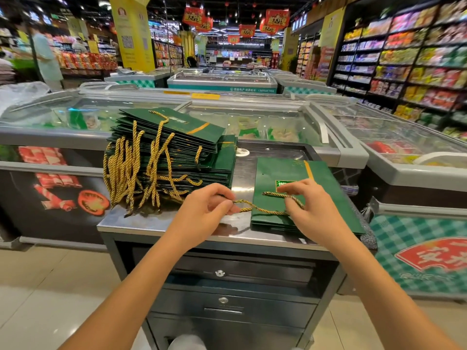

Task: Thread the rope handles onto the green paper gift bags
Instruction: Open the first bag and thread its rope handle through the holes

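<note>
Rope handle (265, 211) is pinched by fingers of left hand (204, 208) and right hand (310, 213), over a green bag (278, 170) on the shiny bench (151, 222) mid-frame. Shop freezers (252, 122) stand behind.

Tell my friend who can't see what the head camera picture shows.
The left hand and right hand pinch a gold rope handle over a flat green gift bag on a steel counter. A tall stack of roped bags sits to its left, with supermarket freezers behind.

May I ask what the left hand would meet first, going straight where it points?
Likely the left edge of the flat green bag, along the gold rope the left hand pinches.
</note>
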